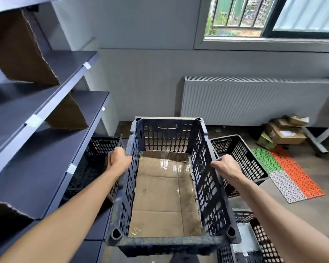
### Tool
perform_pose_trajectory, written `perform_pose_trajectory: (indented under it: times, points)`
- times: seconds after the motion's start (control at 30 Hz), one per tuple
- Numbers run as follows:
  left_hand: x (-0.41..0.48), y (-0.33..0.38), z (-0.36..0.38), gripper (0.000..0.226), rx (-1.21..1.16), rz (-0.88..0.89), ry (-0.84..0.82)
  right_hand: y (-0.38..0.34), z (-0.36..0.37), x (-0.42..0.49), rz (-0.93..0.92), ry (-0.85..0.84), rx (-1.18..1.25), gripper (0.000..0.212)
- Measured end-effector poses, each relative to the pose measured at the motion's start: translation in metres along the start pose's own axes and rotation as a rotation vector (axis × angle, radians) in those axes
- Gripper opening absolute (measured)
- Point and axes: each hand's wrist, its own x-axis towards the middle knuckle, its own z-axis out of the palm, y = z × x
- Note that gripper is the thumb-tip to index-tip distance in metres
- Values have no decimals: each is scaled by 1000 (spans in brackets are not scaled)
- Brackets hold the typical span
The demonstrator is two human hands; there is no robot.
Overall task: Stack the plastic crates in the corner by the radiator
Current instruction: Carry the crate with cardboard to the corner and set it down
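Note:
I hold a black perforated plastic crate [207, 179] in front of me, its floor lined with taped cardboard. My left hand [118, 158] grips its left rim and my right hand [226, 166] grips its right rim. The crate hangs above the floor, in front of the corner left of the white radiator [254, 99]. Another black crate [243, 158] sits on the floor to the right, partly hidden behind the held one. A third crate [101, 147] stands at the left by the shelving. A further crate [262, 238] shows at the bottom right.
Dark metal shelving [46, 103] with torn cardboard pieces runs along the left. Small cardboard boxes [285, 131] lie under the radiator's right end, next to a grey metal leg [317, 141]. Green, orange and white perforated mats [287, 173] lie on the wooden floor. A window is above.

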Motion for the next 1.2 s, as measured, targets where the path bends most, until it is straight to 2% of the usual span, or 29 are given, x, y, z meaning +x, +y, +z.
perform_pose_trajectory:
  times: [0.3, 0.47, 0.57, 0.77, 1.2]
  points:
    - [82, 63, 27, 41, 46, -52, 12, -34, -31, 129, -32, -57, -31, 38]
    - [129, 85, 34, 32, 18, -60, 18, -56, -43, 188, -41, -61, -29, 42]
    - [157, 91, 40, 25, 8, -79, 25, -67, -39, 218, -47, -65, -43, 40]
    - [235, 92, 56, 30, -1, -87, 8, -100, -11, 279, -7, -65, -12, 28]
    - [423, 116, 54, 33, -22, -79, -137, -196, 33, 412, 90, -47, -3, 14]
